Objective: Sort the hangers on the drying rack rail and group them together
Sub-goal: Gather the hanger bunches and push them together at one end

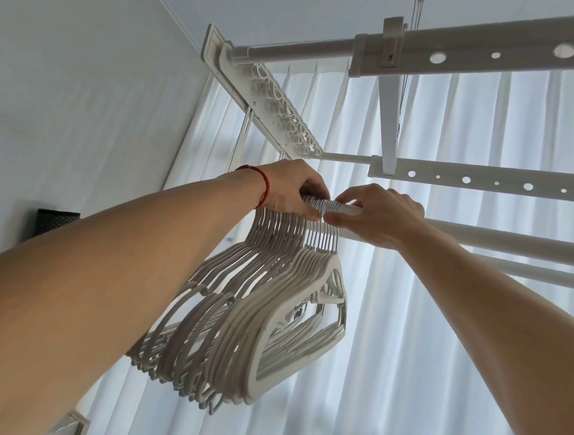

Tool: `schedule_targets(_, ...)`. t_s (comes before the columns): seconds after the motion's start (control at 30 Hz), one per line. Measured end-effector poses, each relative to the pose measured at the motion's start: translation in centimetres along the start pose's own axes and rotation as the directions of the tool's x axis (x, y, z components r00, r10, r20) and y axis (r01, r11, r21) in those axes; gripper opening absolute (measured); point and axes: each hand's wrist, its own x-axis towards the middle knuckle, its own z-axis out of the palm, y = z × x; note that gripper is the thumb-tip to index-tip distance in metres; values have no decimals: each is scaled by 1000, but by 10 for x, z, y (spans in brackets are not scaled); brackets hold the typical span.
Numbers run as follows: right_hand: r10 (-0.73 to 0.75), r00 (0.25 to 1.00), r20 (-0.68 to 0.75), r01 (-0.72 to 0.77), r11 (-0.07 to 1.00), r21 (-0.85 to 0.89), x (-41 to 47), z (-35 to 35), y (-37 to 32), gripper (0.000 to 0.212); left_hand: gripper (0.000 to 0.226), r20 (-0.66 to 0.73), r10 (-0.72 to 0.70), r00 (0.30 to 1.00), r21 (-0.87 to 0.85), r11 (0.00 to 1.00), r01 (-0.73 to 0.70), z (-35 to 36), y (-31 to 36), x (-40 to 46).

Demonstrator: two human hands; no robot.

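Observation:
Several beige plastic hangers (250, 317) hang packed tightly together from a white drying rack rail (503, 239), their metal hooks (326, 205) bunched side by side. My left hand (291, 190), with a red string on the wrist, grips the hooks from the left. From the right, my right hand (378, 217) pinches the last hooks against the rail with thumb and fingers. Both hands press the bunch between them. The rail section under my hands is hidden.
More white rails with holes (487, 180) (480, 52) run overhead, joined by a ribbed end bracket (270, 102). White curtains (441, 332) fill the background. A dark object (55, 225) sits on the left wall. Thin suspension cords (415, 7) rise to the ceiling.

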Motion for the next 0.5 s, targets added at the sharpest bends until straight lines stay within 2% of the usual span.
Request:
schedule_targets(0.27, -16, 999, -29, 14, 998, -55, -4, 4, -3, 62, 46, -4, 2, 1000, -23, 1000, -2, 1, -2, 1)
schedule_targets(0.5, -9, 1000, -14, 9, 999, -34, -5, 2, 0, 67, 54, 18, -5, 1000, -55, 998, 6, -2, 2, -3)
